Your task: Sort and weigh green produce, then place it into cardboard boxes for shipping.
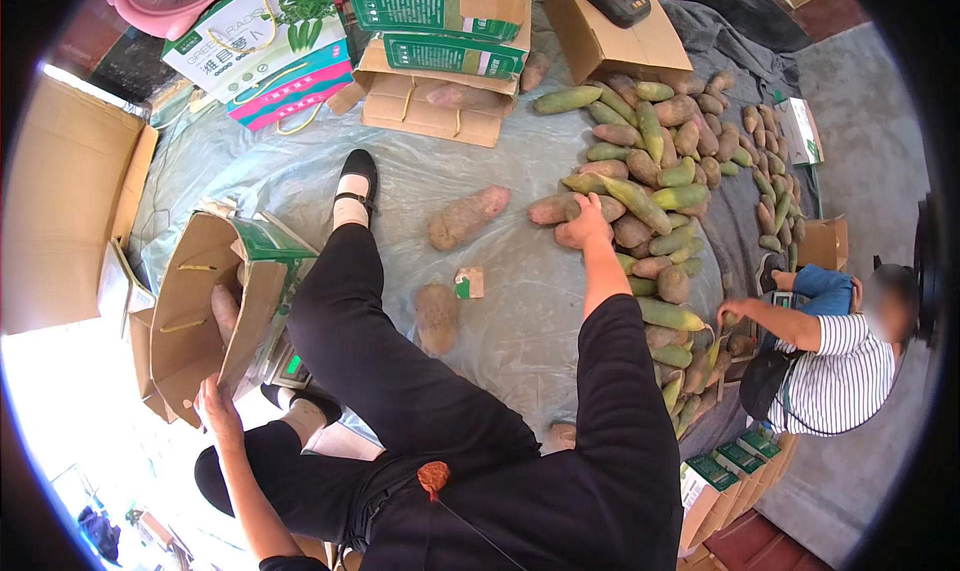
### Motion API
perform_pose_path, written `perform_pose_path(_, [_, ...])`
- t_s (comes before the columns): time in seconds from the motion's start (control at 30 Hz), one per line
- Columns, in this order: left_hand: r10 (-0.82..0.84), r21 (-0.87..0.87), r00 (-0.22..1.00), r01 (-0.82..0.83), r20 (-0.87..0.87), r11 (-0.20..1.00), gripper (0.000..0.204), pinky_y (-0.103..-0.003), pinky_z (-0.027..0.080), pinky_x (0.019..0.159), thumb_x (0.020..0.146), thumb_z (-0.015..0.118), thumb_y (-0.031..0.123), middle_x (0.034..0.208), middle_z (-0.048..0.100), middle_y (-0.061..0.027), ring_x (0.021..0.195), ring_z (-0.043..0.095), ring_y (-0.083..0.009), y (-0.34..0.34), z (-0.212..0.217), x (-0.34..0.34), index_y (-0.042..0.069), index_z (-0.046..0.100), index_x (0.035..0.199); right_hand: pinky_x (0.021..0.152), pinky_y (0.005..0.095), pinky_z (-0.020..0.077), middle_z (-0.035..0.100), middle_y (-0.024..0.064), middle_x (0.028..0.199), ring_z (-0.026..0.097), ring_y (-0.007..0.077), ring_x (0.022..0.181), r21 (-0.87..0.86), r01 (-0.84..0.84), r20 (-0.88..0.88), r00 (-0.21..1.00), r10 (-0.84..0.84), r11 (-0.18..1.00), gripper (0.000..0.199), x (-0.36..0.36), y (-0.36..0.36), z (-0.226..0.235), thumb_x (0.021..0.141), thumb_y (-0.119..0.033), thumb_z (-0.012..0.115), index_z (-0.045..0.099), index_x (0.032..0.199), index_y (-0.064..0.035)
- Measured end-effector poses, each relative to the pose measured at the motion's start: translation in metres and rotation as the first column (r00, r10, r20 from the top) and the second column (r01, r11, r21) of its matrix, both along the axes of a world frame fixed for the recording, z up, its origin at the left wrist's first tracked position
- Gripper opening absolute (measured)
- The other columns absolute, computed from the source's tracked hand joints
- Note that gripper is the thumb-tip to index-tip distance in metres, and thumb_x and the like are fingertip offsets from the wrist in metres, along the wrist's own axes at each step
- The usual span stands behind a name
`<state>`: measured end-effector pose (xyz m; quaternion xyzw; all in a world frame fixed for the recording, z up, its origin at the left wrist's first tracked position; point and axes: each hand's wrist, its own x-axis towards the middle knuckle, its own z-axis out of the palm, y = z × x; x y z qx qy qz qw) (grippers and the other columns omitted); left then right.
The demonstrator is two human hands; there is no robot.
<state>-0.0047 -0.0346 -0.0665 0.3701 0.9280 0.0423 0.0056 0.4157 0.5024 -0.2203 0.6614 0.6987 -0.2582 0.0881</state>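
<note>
The right hand (588, 221) lies palm-down on a sweet potato (572, 235) at the near edge of the long heap of tubers (660, 181); the fingers curl over it and press against its skin, though whether they have closed fully round it I cannot tell; the tuber sits directly beneath the palm, its long axis running roughly across the picture, left to right, so the hand covers its middle and both blunt ends show; it is pinkish-brown, dusty and thick, touching a second similar tuber (552, 209) just above it. The left hand (215, 403) is well apart, at the person's lower left, its fingers pinching the lower edge of an open cardboard box (190, 311) with a green-printed flap; the box tilts with its mouth toward the person and one pale tuber (226, 313) lies inside it. Between the two hands the person's black-trousered leg (370, 311) stretches over the clear plastic sheet (300, 181), with two loose sweet potatoes (468, 217) (437, 317) lying on it; a second person in a striped shirt (840, 366) reaches into the heap at the right.
</note>
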Motion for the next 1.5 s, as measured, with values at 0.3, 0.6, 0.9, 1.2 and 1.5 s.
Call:
perform_pose_path(0.3, [-0.02,-0.018,1.0,0.021,0.008,1.0,0.029,-0.042,0.036,0.088,0.076,0.054,0.002,0.097,0.058,-0.0137,0.097,0.054,-0.0316,-0.001,-0.003,-0.002,0.004,0.054,0.105,0.092,0.0382,0.0439,0.035,0.0084,0.142,0.053,0.0299,0.11,0.163,-0.12,-0.236,0.959,0.157,0.979,0.061,-0.009,-0.123,-0.078,0.063,-0.01,0.069,0.052,0.122,-0.0128])
perform_pose_path(0.6, [-0.044,-0.001,0.999,0.044,-0.022,0.999,0.028,-0.041,0.038,0.085,0.076,0.054,0.001,0.095,0.058,-0.0135,0.092,0.055,-0.0322,-0.01,-0.006,-0.007,0.004,0.054,0.104,0.095,0.0395,0.042,0.041,0.0116,0.136,0.042,0.0314,0.12,0.008,-0.32,-0.234,0.921,0.313,0.947,0.072,-0.061,-0.182,-0.036,0.063,-0.017,0.075,0.045,0.13,-0.0135])
perform_pose_path(0.9, [0.002,-0.043,1.0,-0.002,-0.012,0.999,0.028,-0.042,0.037,0.086,0.074,0.052,-0.001,0.095,0.059,-0.0134,0.096,0.054,-0.032,0.0,0.007,0.0,0.003,0.056,0.101,0.098,0.0408,0.0391,0.046,0.0214,0.129,0.045,0.0339,0.119,-0.298,-0.423,-0.181,0.905,0.384,0.856,0.091,0.004,-0.226,-0.111,0.058,-0.035,0.082,0.039,0.132,-0.0025])
perform_pose_path(1.2, [0.01,0.007,0.999,-0.01,0.033,1.0,0.024,-0.043,0.038,0.088,0.073,0.055,0.001,0.091,0.06,-0.012,0.094,0.056,-0.0316,0.015,0.012,0.004,0.006,0.057,0.097,0.077,0.0484,0.0459,0.054,0.0102,0.118,0.054,0.0279,0.105,-0.696,0.391,-0.147,0.744,-0.651,0.603,0.084,-0.034,-0.268,-0.111,0.058,-0.022,0.085,0.038,0.126,-0.0058])
perform_pose_path(1.5, [-0.004,0.067,1.0,0.002,0.028,0.998,0.016,-0.041,0.039,0.083,0.075,0.053,0.002,0.082,0.057,-0.0097,0.09,0.057,-0.0285,0.009,0.023,0.011,0.008,0.059,0.089,0.063,0.0457,0.0477,0.056,0.0106,0.101,0.058,0.0261,0.086,-0.648,0.285,-0.335,0.726,-0.601,0.706,0.069,-0.061,-0.255,-0.085,0.059,-0.01,0.081,0.041,0.115,-0.0043])
